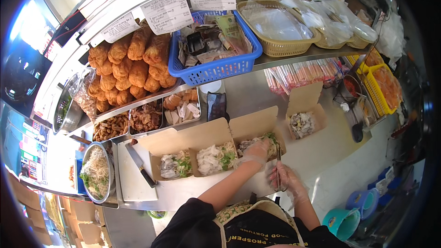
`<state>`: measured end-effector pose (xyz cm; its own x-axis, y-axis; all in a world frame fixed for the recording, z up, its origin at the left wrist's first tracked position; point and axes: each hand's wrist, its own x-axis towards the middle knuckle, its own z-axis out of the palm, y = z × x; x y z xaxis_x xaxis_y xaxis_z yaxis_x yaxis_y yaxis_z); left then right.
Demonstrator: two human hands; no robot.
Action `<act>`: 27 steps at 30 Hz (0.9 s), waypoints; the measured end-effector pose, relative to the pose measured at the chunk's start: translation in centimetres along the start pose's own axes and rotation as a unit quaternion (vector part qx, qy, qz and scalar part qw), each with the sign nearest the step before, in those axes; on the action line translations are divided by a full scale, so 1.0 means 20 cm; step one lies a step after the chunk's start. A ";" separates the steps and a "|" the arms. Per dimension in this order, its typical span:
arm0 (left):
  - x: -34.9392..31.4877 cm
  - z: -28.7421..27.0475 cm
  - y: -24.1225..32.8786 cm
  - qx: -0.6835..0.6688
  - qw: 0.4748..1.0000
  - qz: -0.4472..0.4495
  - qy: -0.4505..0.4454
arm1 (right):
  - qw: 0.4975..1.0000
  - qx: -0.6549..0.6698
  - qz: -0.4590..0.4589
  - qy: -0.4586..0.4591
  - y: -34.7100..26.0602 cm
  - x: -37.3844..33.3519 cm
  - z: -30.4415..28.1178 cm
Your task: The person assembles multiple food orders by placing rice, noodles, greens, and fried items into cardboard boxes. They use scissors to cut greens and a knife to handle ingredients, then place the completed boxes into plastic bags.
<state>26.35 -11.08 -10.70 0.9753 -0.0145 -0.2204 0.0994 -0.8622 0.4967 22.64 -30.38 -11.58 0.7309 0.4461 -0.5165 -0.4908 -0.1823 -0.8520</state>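
Observation:
My left hand (256,151), in a clear plastic glove, reaches into the third open cardboard box (256,120) of a row. Its fingers are drawn together over the food and green herbs (272,138) there; what they grip is hidden. My right hand (285,178), also gloved, holds metal scissors (278,156) by the handles, blades pointing away from me at that box's right side. To the left stand two more boxes, one with white rolls and herbs (215,160), the other with greyish rolls and herbs (177,165). A smaller open box (302,125) with rolls stands farther right.
A knife (140,165) lies on a white cutting board (133,188), beside a metal bowl of sprouts (96,172). Behind are trays of toppings (146,118) and a phone (217,105). The shelf above holds fried pastries (133,64) and a blue basket of banknotes (213,71).

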 end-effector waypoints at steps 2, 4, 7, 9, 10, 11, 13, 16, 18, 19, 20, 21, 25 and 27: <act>0.02 0.00 0.00 -0.033 0.999 -0.016 0.020 | 1.000 -0.012 0.006 0.010 -0.01 0.00 0.00; 0.06 0.00 0.01 -0.061 0.998 0.011 0.024 | 0.999 -0.023 0.023 0.016 -0.02 -0.01 0.00; 0.09 0.00 0.05 -0.050 0.999 0.008 0.009 | 0.999 -0.030 0.018 -0.004 -0.03 -0.02 0.00; 0.09 0.01 0.08 -0.038 0.999 0.022 0.004 | 0.999 -0.037 0.004 -0.006 -0.04 -0.02 -0.02; 0.08 0.01 0.09 -0.038 0.998 0.042 0.010 | 0.999 -0.053 0.010 0.004 -0.05 -0.03 -0.02; 0.07 0.01 0.10 -0.036 0.997 0.061 0.027 | 0.999 -0.032 0.003 0.002 -0.05 -0.03 -0.03; 0.04 0.01 0.11 0.001 0.996 0.044 0.076 | 0.999 -0.024 0.025 0.017 -0.06 -0.04 -0.04; 0.02 -0.04 0.09 -0.009 0.993 0.034 0.109 | 0.993 -0.100 -0.068 0.002 -0.07 -0.05 -0.03; 0.01 -0.10 0.04 -0.030 0.992 0.045 0.116 | 0.994 -0.068 -0.088 0.004 -0.07 -0.05 -0.01; 0.00 -0.14 0.00 -0.039 0.989 0.055 0.129 | 0.994 -0.063 -0.089 0.009 -0.07 -0.04 0.00; -0.01 -0.17 -0.03 -0.048 0.986 0.064 0.144 | 0.994 -0.042 -0.098 -0.002 -0.07 -0.03 0.00; -0.04 -0.21 -0.08 -0.052 0.983 0.079 0.158 | 0.995 -0.031 -0.097 -0.024 -0.07 -0.01 0.00; -0.27 -0.36 -0.34 -0.041 0.973 0.073 0.215 | 0.994 -0.085 -0.058 -0.039 -0.05 0.04 0.00; -0.43 -0.45 -0.48 -0.023 0.971 0.028 0.235 | 0.993 -0.047 -0.100 -0.036 -0.06 0.04 0.01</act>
<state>18.72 1.85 -6.03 0.9605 0.1811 0.2113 0.0408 -0.8426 0.5369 23.66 -29.59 -11.00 0.7722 0.5424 -0.3309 -0.2902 -0.1623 -0.9431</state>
